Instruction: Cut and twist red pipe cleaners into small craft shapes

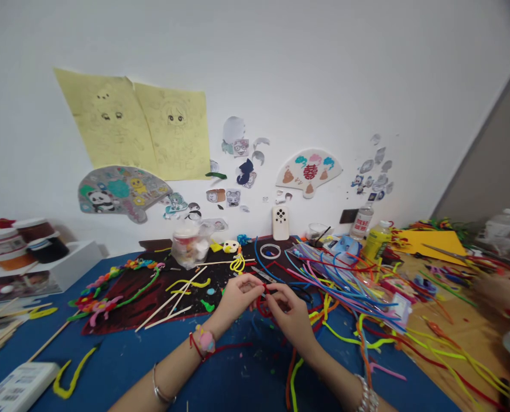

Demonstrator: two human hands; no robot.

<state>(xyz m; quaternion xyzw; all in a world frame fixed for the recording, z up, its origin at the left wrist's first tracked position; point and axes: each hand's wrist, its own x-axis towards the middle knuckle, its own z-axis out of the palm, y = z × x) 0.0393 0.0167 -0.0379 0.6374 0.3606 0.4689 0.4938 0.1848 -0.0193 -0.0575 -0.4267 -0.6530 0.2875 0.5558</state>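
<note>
Head cam looks down at a blue tabletop (122, 360) that's pretty much buried in craft stuff. Both hands meet in the middle, just above the table. The left hand (236, 297) and right hand (290, 317) each have thumb and fingertips pinched tight on a red fuzzy pipe cleaner (263, 306). It's bent into a small loop between them, right at the front edge of a dark red-and-black mat (122, 312).

The left wrist has a red string bracelet with a pink-and-yellow pompom (204, 340). Thin wooden sticks (173, 300) lie crossed on the mat just left of the hands, with short yellow pipe cleaner bits (190, 283) near them. Off to the right, a big loose pile of multicoloured pipe cleaners (345, 280) fans out close to the right hand. A pipe-cleaner flower garland (104, 289) curls along the mat's left side. At the far right edge, another person's hand (501, 293) shows up blurry, well apart from the two in the middle, and I can't tell what its fingers are doing.
</note>
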